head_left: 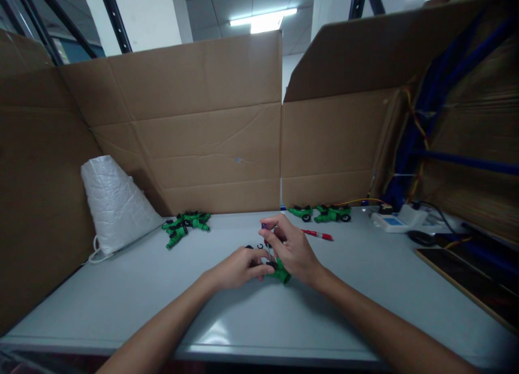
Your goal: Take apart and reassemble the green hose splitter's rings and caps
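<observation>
My left hand (237,267) is closed around a green toy vehicle part (283,274) with black pieces, pressing it to the table. Between the thumb and fingers of my right hand (295,249) is a small screwdriver (265,226), its handle end dark purple. Its thin shaft points down at the black piece on the green part; fingers hide the tip. Small black curved pieces (260,246) lie just beyond my left fingers. Behind my right hand rests a red pen-like stick (322,235), partly covered by that hand.
Several green toy pieces (177,234) are heaped at the back left beside a white padded bag (117,206). Green toy vehicles with black wheels (333,214) stand at the back right. Cardboard walls (211,147) enclose the white table (162,309). A power strip (391,222) lies right.
</observation>
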A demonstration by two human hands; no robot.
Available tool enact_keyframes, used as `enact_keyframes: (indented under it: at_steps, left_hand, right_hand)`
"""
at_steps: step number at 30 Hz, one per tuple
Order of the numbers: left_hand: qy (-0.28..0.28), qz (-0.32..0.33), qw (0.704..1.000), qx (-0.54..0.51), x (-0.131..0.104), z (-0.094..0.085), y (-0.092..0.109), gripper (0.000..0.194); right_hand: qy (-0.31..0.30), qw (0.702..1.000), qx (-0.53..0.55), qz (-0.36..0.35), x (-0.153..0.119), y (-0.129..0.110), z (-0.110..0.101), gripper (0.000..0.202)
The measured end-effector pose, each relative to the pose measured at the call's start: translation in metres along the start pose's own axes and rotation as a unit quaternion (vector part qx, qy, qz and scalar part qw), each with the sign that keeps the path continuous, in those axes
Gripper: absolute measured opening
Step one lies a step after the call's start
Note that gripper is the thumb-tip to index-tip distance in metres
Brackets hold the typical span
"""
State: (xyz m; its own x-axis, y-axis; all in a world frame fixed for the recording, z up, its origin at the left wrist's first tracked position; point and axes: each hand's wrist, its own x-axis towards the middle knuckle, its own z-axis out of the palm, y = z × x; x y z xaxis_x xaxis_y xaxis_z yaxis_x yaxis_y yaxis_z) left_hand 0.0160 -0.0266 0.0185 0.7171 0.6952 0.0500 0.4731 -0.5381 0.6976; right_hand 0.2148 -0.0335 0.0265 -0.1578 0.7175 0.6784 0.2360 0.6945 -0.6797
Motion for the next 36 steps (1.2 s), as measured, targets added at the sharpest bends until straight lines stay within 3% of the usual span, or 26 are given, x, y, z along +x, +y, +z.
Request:
enact_keyframes:
  at_steps: [8, 17, 21, 25, 32, 36]
  left_hand:
    - [-0.003, -0.003, 1.000, -0.004, 0.0011, -0.0002, 0.0007, 0.038]
    - [-0.003, 0.003, 1.000, -0.009, 0.0005, -0.0006, 0.0018, 0.034]
    - [-0.003, -0.003, 1.000, -0.008, 0.0009, 0.0002, 0.0015, 0.034]
    - [-0.005, -0.009, 1.000, -0.006, 0.0006, -0.0003, 0.0028, 0.036]
    - [-0.007, -0.008, 1.000, -0.010, 0.0004, -0.0010, 0.0041, 0.033]
    - [-0.003, -0.010, 1.000, -0.006, 0.0007, -0.0003, 0.0035, 0.035]
  right_hand:
    - [0.051, 0.999, -0.012, -0.004, 0.0001, 0.0014, 0.0020, 0.019]
    - [0.027, 0.997, -0.028, -0.065, 0.0003, 0.0013, 0.0003, 0.016]
    - [-0.013, 0.997, 0.070, -0.001, -0.0013, -0.0005, 0.0016, 0.029]
    - [-0.006, 0.992, 0.125, 0.033, 0.0000, -0.0008, 0.0034, 0.027]
    - [-0.004, 0.994, 0.102, 0.047, 0.0021, -0.0002, 0.0006, 0.027]
    - [0.037, 0.998, 0.045, 0.040, 0.0015, 0.0005, 0.0000, 0.022]
